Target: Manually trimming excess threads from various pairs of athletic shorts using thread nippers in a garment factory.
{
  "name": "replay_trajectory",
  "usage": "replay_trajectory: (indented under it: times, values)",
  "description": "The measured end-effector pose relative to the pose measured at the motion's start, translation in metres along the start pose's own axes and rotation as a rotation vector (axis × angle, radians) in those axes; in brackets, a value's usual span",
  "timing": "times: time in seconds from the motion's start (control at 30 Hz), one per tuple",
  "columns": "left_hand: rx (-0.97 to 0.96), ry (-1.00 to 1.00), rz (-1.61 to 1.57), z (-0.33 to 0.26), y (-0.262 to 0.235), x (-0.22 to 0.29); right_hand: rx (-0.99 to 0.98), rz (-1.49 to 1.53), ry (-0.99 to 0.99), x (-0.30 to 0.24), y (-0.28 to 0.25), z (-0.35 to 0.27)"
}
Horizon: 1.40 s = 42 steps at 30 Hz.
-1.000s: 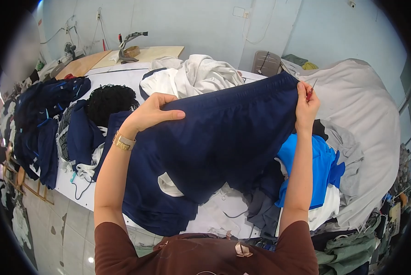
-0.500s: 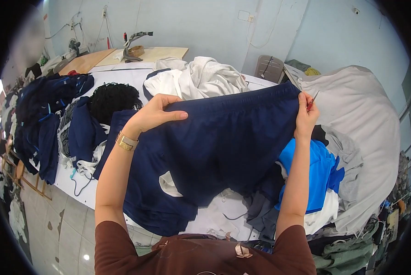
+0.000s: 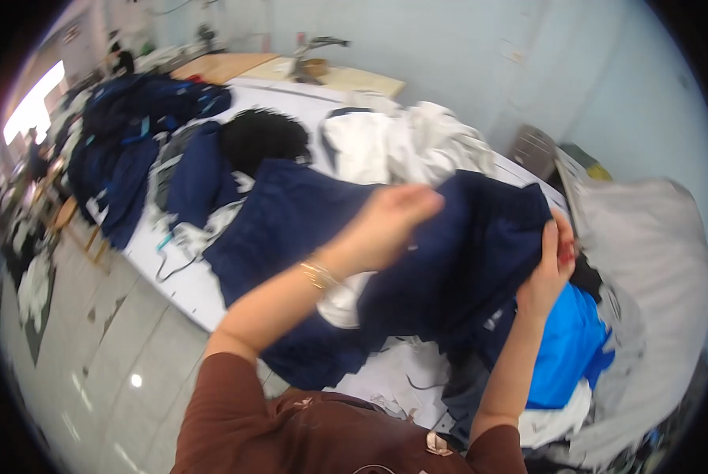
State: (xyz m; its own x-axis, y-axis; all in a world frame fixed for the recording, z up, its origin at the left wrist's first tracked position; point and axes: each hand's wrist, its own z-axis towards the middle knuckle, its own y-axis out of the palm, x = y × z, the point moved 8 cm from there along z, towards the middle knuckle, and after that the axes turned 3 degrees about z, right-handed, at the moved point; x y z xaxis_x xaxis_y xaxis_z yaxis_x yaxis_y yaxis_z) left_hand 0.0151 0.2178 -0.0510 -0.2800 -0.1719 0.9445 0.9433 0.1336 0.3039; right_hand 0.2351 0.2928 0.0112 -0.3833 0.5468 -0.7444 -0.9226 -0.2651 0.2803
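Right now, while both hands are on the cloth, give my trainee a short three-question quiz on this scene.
1. True or false: the right hand grips an edge of the dark navy fabric garment.
2. Multiple choice: the bright blue cloth lies (A) under the right forearm, (B) on the wooden bench by the far wall, (C) on the grey floor.
3. Fill in: the gold bracelet sits on the ___ wrist.

Key
1. True; the fingers close over its right edge.
2. A.
3. Left; the left hand is blurred, on the upper part of the navy garment.
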Motion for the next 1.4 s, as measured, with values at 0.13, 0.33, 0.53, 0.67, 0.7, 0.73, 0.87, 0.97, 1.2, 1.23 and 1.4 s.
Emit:
replay_trajectory:
  times: [0.13,0.33,0.53,0.67,0.7,0.73,0.87,0.97,1.2,1.23,1.4]
  values:
    - [-0.245,0.752,0.412,-0.075,0.080,0.036,-0.248,-0.056,0.008,-0.030,0.067,-0.058]
    - [0.083,0.864,0.261,-0.107,0.013,0.017,-0.659,0.350,0.311,-0.034,0.107,-0.095]
    - [1.133,0.904,0.928,-0.190,-0.093,0.131,-0.267,0.432,0.169,-0.023,0.039,-0.056]
    - [1.447,1.187,1.062,-0.250,-0.165,0.204,-0.038,0.384,0.272,0.010,-0.025,-0.077]
    - [1.417,1.311,1.043,-0.248,-0.186,0.218,0.103,0.353,0.320,0.019,-0.044,-0.091]
    - [1.425,1.348,1.082,-0.237,-0.204,0.232,0.267,0.288,0.343,0.024,-0.060,-0.107]
    - [1.354,1.445,1.479,-0.177,-0.293,0.284,0.482,0.150,0.409,0.043,-0.098,-0.168]
    - [1.375,1.180,1.920,-0.108,-0.420,0.310,0.624,0.085,0.460,0.061,-0.085,-0.196]
    - [0.725,-0.189,2.020,0.050,-0.569,0.180,0.652,-0.355,0.611,0.085,-0.075,-0.242]
    - [0.514,-0.032,1.944,0.067,-0.588,0.152,0.585,-0.381,0.634,0.092,-0.076,-0.250]
    - [0.055,0.098,1.532,0.060,-0.359,0.024,0.489,-0.656,0.787,0.112,-0.088,-0.293]
